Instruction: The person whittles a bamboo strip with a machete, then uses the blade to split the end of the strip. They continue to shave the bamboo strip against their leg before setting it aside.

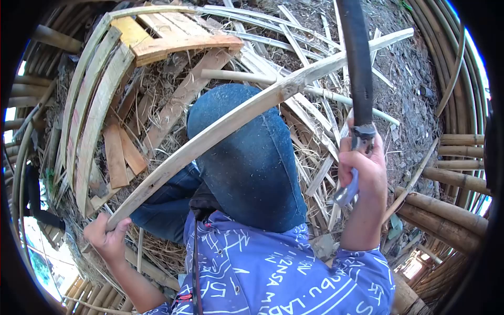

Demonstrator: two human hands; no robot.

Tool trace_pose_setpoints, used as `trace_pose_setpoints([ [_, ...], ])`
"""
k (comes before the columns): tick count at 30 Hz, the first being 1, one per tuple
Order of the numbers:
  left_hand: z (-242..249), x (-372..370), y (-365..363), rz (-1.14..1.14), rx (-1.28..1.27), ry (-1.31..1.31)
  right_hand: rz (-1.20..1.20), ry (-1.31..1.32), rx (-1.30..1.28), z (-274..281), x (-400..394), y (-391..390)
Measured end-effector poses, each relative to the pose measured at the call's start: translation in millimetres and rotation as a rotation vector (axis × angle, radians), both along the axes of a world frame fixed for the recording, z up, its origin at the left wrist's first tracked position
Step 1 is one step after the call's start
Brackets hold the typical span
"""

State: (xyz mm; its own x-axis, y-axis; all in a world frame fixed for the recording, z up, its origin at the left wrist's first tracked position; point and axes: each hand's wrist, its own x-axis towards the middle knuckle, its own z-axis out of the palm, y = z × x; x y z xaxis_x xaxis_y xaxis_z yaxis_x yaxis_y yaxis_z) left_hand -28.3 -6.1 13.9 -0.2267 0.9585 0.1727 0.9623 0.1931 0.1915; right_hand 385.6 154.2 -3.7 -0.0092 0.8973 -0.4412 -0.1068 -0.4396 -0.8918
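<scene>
My left hand (pixel 107 236) is wrapped round the near end of a long split bamboo strip (pixel 226 126), at the lower left. The strip slants up to the right across my raised knee (pixel 241 157), with a node past its middle. In my right hand (pixel 363 165), closed round the handle, is a machete (pixel 357 68). Its dark blade points up and away and overlaps the strip's far part in this view. The handle's lower end shows a metal-coloured cap (pixel 344 197) below my fingers.
A crate-like wooden piece with curved-looking slats (pixel 100 110) stands at the upper left. Thin bamboo strips (pixel 310 44) and shavings litter the ground ahead. Short boards (pixel 115 157) lie beside the slats. Bamboo poles (pixel 446 210) form walls on both sides.
</scene>
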Motion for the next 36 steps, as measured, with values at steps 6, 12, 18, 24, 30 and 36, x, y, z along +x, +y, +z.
trace_pose_setpoints([
  [6,-11.9,0.3,-1.9,0.025,-0.021,-0.169,-0.066,-0.115,0.070,-11.4,-12.0,-1.8],
  [12,4.0,-2.0,-0.8,-0.033,-0.258,-0.181,-0.061,-0.203,0.132,-21.0,-14.7,-0.9],
  [18,-1.3,-7.6,-2.8,-0.168,-0.137,-0.010,-0.038,-0.276,0.153,-39.4,-5.9,10.3],
  [24,7.8,-21.8,1.2,-0.124,-0.269,-0.042,0.069,-0.405,0.127,-24.7,5.3,9.0],
  [30,9.3,-42.9,-8.5,-0.108,-0.265,0.045,0.100,-0.582,0.290,-27.8,-10.9,3.7],
  [36,0.2,-39.9,-14.3,-0.154,-0.186,0.113,0.120,-0.446,0.256,-38.5,-11.4,17.0],
])
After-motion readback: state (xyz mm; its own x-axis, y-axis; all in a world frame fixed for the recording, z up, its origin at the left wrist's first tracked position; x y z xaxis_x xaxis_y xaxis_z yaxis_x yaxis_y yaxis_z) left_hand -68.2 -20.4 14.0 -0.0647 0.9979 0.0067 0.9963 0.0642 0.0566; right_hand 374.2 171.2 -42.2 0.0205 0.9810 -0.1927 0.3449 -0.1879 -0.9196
